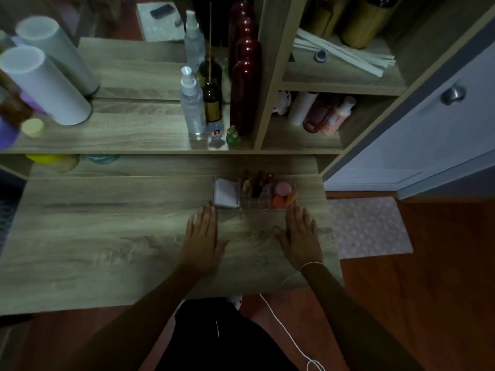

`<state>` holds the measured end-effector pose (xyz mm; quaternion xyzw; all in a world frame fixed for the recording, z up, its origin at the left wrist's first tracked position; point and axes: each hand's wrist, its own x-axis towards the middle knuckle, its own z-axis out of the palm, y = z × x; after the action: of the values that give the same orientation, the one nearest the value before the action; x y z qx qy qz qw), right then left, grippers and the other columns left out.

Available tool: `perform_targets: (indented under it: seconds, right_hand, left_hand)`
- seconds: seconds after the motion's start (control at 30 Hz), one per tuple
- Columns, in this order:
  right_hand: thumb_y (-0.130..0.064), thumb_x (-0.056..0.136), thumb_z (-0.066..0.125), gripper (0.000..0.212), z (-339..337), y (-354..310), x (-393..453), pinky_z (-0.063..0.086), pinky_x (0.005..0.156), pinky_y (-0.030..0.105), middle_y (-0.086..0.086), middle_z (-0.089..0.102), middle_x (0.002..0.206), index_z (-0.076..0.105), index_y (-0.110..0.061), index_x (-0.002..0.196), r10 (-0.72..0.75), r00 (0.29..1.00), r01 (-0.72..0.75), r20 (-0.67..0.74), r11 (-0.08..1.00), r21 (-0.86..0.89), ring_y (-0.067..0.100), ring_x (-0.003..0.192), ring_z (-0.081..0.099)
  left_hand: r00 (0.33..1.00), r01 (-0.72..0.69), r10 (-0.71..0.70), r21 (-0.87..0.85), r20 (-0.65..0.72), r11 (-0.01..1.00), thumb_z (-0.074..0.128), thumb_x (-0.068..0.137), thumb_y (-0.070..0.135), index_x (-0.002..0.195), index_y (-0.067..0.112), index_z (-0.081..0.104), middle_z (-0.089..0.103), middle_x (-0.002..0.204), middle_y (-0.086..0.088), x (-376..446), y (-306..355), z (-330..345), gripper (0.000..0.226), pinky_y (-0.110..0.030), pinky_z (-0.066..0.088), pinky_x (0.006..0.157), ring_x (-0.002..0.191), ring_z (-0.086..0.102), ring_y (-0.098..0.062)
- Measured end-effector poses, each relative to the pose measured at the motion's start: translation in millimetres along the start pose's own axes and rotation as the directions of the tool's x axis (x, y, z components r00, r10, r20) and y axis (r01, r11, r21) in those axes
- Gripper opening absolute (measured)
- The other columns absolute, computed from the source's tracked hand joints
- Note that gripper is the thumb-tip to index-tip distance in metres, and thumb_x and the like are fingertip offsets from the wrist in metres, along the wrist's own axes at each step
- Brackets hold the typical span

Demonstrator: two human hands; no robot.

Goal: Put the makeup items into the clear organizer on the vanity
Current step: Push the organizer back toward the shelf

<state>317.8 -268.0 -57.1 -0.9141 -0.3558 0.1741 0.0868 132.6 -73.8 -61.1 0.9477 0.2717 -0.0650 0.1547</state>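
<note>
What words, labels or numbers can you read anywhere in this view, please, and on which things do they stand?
None can be read.
Amber bottle: gold label, print too blurred.
Dark red bottle in the shelf: pale mark, too small.
White case in the clear organizer: small marks on its edge, unreadable.

Both flat hands, left hand and right hand, just before the filled clear organizer on the vanity.
</note>
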Motion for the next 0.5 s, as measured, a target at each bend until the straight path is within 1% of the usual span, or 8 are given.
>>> perform_targets:
  seconds: [0.13,0.27,0.37,0.5]
  right_hand:
    - [-0.058,0.093,0.025,0.072,-4,7,5,0.002,0.118,0.051,0.002,-0.002,0.16,-0.007,-0.024,0.149,0.005,1.0,-0.005,0.006,1.0,0.018,0.03,0.146,-0.005]
    - [-0.056,0.095,0.028,0.071,-5,12,11,0.003,0.118,0.052,0.002,-0.001,0.16,-0.006,-0.024,0.149,0.006,1.0,-0.006,0.001,1.0,0.026,0.029,0.146,-0.004]
    - [-0.056,0.095,0.027,0.07,-7,14,16,0.006,0.119,0.054,0.004,0.001,0.161,-0.004,-0.023,0.149,0.025,1.0,-0.026,0.012,0.999,0.025,0.031,0.146,-0.003]
    - [-0.058,0.094,0.024,0.071,-9,15,20,0.008,0.119,0.054,0.003,0.002,0.161,-0.003,-0.024,0.149,0.035,0.999,-0.035,0.013,0.999,0.041,0.03,0.147,-0.002]
  left_hand:
    - [1.0,0.003,-0.003,0.007,0.001,1.0,0.022,0.089,0.056,0.148,0.006,0.005,0.003,0.156,-0.014,6,7,3,0.08,-0.044,-0.002,0.113,0.142,-0.004,-0.024]
    - [1.0,0.007,-0.007,0.028,0.002,1.0,0.015,0.089,0.058,0.148,0.007,0.001,-0.004,0.155,-0.012,11,12,2,0.08,-0.043,-0.006,0.112,0.141,-0.009,-0.023]
    - [1.0,-0.003,0.003,0.031,-0.007,1.0,0.016,0.089,0.057,0.148,0.006,0.005,0.002,0.156,-0.014,14,14,0,0.079,-0.043,-0.004,0.113,0.141,-0.007,-0.022]
    - [1.0,0.002,-0.001,0.041,-0.022,0.999,0.021,0.091,0.055,0.146,0.002,0.01,0.013,0.155,-0.017,18,18,0,0.078,-0.047,0.006,0.115,0.143,0.005,-0.026]
